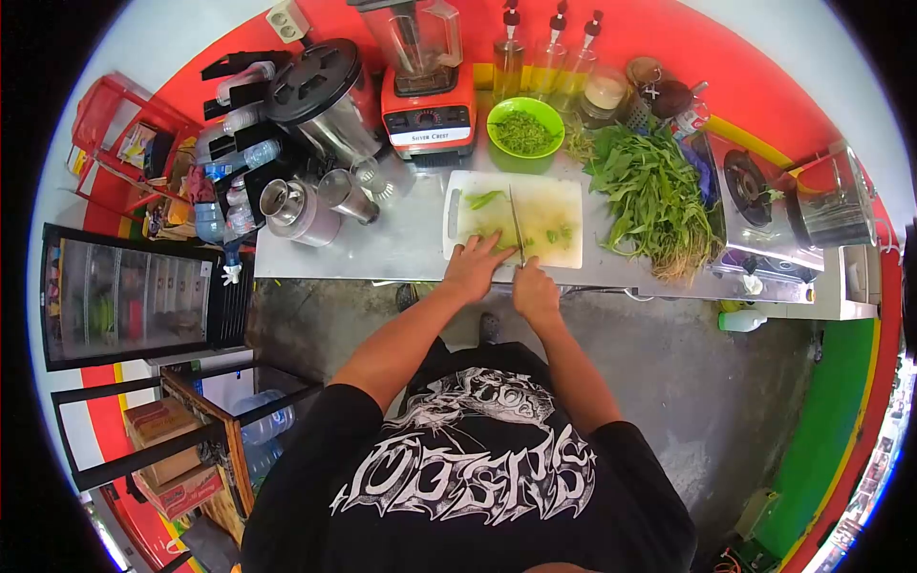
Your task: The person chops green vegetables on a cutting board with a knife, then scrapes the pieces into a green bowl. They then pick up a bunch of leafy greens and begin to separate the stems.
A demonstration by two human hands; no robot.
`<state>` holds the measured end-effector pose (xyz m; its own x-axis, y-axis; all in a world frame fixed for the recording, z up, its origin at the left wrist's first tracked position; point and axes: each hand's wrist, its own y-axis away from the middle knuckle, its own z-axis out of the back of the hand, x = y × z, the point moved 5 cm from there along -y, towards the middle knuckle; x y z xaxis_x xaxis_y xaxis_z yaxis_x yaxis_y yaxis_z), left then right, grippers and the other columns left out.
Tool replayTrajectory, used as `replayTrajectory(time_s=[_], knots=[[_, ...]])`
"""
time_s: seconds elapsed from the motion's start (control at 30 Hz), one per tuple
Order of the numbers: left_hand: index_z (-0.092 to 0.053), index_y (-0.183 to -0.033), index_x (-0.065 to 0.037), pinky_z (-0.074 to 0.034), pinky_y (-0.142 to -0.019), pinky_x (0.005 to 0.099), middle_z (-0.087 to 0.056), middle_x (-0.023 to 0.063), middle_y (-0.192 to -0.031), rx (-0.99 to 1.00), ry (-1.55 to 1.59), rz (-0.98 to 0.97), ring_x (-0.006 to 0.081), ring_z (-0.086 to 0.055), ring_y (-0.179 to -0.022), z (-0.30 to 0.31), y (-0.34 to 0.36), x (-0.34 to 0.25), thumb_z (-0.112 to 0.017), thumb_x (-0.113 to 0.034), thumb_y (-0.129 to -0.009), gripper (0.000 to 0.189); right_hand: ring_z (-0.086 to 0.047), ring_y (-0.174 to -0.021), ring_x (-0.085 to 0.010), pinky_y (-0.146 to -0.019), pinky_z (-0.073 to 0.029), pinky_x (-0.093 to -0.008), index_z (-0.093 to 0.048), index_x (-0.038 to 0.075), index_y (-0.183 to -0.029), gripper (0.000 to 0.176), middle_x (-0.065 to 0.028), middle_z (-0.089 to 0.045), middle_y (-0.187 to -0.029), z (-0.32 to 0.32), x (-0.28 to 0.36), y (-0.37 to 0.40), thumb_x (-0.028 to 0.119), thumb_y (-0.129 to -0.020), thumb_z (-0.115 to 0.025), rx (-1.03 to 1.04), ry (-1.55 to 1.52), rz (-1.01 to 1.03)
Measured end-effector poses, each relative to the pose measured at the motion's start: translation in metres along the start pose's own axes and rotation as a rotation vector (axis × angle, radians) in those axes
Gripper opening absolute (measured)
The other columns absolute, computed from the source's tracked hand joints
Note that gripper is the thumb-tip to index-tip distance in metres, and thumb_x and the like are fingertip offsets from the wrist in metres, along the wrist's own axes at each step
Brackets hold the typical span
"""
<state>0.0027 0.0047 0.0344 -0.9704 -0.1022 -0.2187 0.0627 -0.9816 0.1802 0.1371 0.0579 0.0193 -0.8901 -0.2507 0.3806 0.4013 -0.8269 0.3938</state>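
My right hand is wrapped round the handle of a kitchen knife, whose blade points away from me over a white cutting board. My left hand presses down on the board just left of the blade, its fingers bent over some leafy greens that are mostly hidden beneath them. Cut green pieces lie to the right of the knife. A longer green leaf rests near the board's upper left. Behind the board, a lime-green bowl holds finely chopped greens.
A large bunch of leafy greens with roots lies right of the board, beside a gas stove. A red blender, pump bottles, a metal shaker cup and a large steel canister stand on the metal counter.
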Motion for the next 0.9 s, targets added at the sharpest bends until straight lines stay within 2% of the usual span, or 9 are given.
replayTrajectory(time_s=[0.07,0.2,0.27,0.3,0.37,0.4,0.5,0.77,0.9], knots=[[-0.05,-0.148,-0.029,-0.042,-0.102,0.0482,-0.041,0.0065,-0.157,-0.096,0.056,-0.038,0.0328,-0.047,-0.129,0.001,-0.003,0.004,-0.065,-0.005,-0.083,0.071,-0.069,-0.094,-0.049,-0.083,-0.054,-0.0566,-0.05,-0.002,-0.114,0.038,-0.0301,-0.07,-0.098,-0.006,-0.004,-0.015,0.034,-0.102,-0.05,-0.04,-0.001,0.072],[-0.055,-0.142,-0.022,-0.043,-0.099,0.0474,-0.053,0.0077,-0.145,-0.135,0.136,-0.016,0.0338,-0.05,-0.124,0.022,-0.016,0.012,-0.064,-0.003,-0.081,0.065,-0.068,-0.092,-0.0495,-0.081,-0.054,-0.0574,-0.052,-0.003,-0.111,0.037,-0.0308,-0.069,-0.096,0.012,0.002,-0.021,0.033,-0.102,-0.05,-0.072,0.03,0.049],[-0.062,-0.129,-0.017,-0.045,-0.096,0.046,-0.061,0.0066,-0.128,-0.204,0.143,0.029,0.0331,-0.052,-0.119,0.025,-0.022,0.021,-0.065,-0.003,-0.08,0.052,-0.068,-0.091,-0.0505,-0.081,-0.053,-0.0581,-0.052,-0.002,-0.109,0.038,-0.0318,-0.069,-0.095,0.019,-0.004,-0.014,0.035,-0.101,-0.051,-0.153,-0.088,0.042],[-0.062,-0.129,-0.017,-0.045,-0.096,0.046,-0.061,0.0066,-0.128,-0.204,0.142,0.028,0.0331,-0.052,-0.119,0.022,-0.024,0.025,-0.065,-0.003,-0.08,0.052,-0.068,-0.091,-0.0505,-0.081,-0.053,-0.0581,-0.052,-0.002,-0.109,0.038,-0.0318,-0.069,-0.095,0.018,-0.007,-0.011,0.035,-0.101,-0.051,-0.153,-0.089,0.041],[-0.067,-0.114,-0.016,-0.045,-0.095,0.0447,-0.061,0.0066,-0.116,-0.257,0.125,0.036,0.0318,-0.054,-0.114,0.019,-0.025,0.033,-0.066,-0.005,-0.081,0.034,-0.067,-0.09,-0.0513,-0.081,-0.052,-0.0593,-0.052,-0.001,-0.111,0.04,-0.0325,-0.068,-0.094,0.012,-0.011,-0.006,0.038,-0.101,-0.051,-0.08,-0.073,0.124],[-0.067,-0.114,-0.016,-0.045,-0.095,0.0447,-0.061,0.0066,-0.116,-0.257,0.125,0.031,0.0318,-0.054,-0.114,0.02,-0.024,0.033,-0.066,-0.005,-0.081,0.034,-0.067,-0.09,-0.0513,-0.081,-0.052,-0.0593,-0.052,-0.001,-0.111,0.04,-0.0325,-0.068,-0.094,0.012,-0.014,-0.002,0.038,-0.101,-0.051,-0.083,-0.075,0.12],[-0.07,-0.095,-0.014,-0.045,-0.093,0.0454,-0.06,0.0041,-0.11,-0.194,0.14,0.078,0.0304,-0.054,-0.111,0.018,-0.024,0.036,-0.069,-0.012,-0.083,0.013,-0.067,-0.09,-0.051,-0.081,-0.052,-0.0601,-0.052,0.0,-0.112,0.041,-0.0331,-0.068,-0.095,0.006,-0.018,0.004,0.04,-0.101,-0.051,0.026,-0.06,0.156],[-0.068,-0.092,-0.013,-0.045,-0.09,0.0459,-0.063,0.0045,-0.103,-0.2,0.136,0.058,0.0306,-0.056,-0.104,0.017,-0.033,0.023,-0.067,-0.011,-0.084,0.008,-0.067,-0.088,-0.0504,-0.08,-0.053,-0.0587,-0.054,0.0,-0.11,0.04,-0.0313,-0.068,-0.09,0.037,-0.055,-0.012,0.039,-0.101,-0.052,-0.161,-0.103,-0.017],[-0.069,-0.09,-0.012,-0.049,-0.084,0.0451,-0.069,0.008,-0.095,-0.232,0.249,0.028,0.0314,-0.063,-0.097,0.009,-0.043,0.017,-0.062,-0.007,-0.084,0.01,-0.068,-0.087,-0.0502,-0.077,-0.053,-0.058,-0.056,0.0,-0.106,0.037,-0.031,-0.068,-0.089,0.041,-0.052,-0.009,0.037,-0.1,-0.054,-0.216,-0.078,0.062]])
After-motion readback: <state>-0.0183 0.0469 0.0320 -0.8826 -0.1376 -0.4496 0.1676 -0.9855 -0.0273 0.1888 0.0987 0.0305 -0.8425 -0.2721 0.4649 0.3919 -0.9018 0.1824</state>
